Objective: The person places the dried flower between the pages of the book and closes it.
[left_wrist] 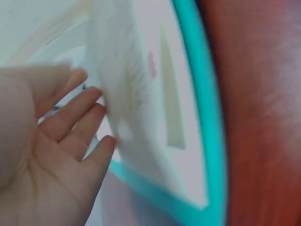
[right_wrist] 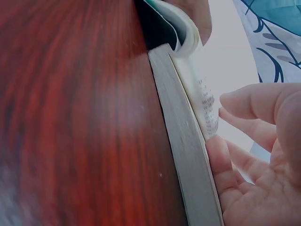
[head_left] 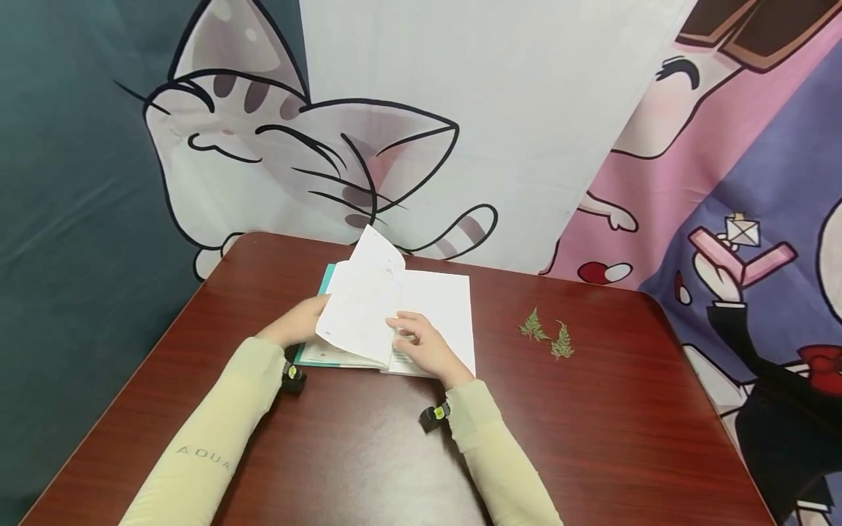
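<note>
A book [head_left: 437, 307] with a teal cover lies spread on the table, its white pages facing up. One lifted page [head_left: 362, 303] stands up over the left half, and another page corner rises behind it. My left hand [head_left: 296, 321] is at the book's left side, its fingertips partly hidden by the lifted page. In the left wrist view its fingers extend loosely against the pages, blurred. Over the right half, near the gutter, my right hand [head_left: 424, 343] rests with fingers gently bent. The right wrist view has its fingertips touching the page by the book's edge [right_wrist: 188, 141].
Two small green fern-like leaves [head_left: 534, 325] lie on the reddish-brown table [head_left: 612, 409], right of the book. A cloth backdrop [head_left: 526, 109] with cartoon cats hangs behind the table's far edge. Each wrist wears a small black camera [head_left: 434, 418].
</note>
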A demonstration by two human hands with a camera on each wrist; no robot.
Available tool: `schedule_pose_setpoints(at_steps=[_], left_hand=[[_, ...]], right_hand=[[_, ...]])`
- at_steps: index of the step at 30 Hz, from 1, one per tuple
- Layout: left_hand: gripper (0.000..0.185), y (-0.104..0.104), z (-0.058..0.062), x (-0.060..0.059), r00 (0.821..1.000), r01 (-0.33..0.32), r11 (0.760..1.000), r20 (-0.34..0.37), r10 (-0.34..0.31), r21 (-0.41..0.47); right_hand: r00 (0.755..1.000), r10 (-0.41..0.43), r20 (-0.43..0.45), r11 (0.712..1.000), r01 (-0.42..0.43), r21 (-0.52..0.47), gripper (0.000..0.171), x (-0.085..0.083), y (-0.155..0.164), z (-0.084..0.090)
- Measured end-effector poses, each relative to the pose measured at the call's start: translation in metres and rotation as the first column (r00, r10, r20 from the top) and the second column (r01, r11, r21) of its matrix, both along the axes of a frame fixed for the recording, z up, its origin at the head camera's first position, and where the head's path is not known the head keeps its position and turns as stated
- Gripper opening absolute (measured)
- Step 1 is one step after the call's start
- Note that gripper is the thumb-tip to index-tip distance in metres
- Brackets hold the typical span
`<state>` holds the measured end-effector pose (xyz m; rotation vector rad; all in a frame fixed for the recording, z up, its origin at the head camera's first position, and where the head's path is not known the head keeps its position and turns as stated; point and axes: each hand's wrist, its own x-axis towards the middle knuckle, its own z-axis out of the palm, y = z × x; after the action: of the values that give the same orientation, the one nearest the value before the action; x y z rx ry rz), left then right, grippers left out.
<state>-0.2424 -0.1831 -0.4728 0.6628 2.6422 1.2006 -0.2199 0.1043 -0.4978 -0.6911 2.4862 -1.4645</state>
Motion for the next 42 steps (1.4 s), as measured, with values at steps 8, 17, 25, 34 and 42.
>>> schedule_pose_setpoints(at_steps=[8,17,25,34,42], left_hand=[[0.041,0.009,0.042,0.004,0.921,-0.306,0.946,-0.219,0.322,0.105],[0.043,0.06,0.073,0.018,0.866,-0.159,0.987,-0.478,0.146,0.014],[0.043,0.086,0.036,0.009,0.952,-0.01,0.992,-0.304,-0.029,-0.126],[0.084,0.077,0.014,0.01,0.98,0.082,0.95,-0.149,-0.132,-0.301],[0.092,0.073,-0.004,0.009,0.987,0.086,0.919,-0.096,-0.132,-0.386]], right_hand=[[1.0,-0.009,-0.017,1.0,0.009,0.011,0.043,0.003,-0.002,0.002],[1.0,-0.01,-0.011,1.0,0.01,-0.002,0.044,0.003,-0.003,0.001],[1.0,0.0,-0.023,1.0,0.0,-0.014,0.05,0.0,0.002,0.0],[0.999,0.014,-0.033,1.0,-0.015,-0.01,0.049,0.0,0.002,0.002],[0.999,-0.034,0.024,0.999,0.035,-0.026,0.047,0.001,0.002,0.001]])
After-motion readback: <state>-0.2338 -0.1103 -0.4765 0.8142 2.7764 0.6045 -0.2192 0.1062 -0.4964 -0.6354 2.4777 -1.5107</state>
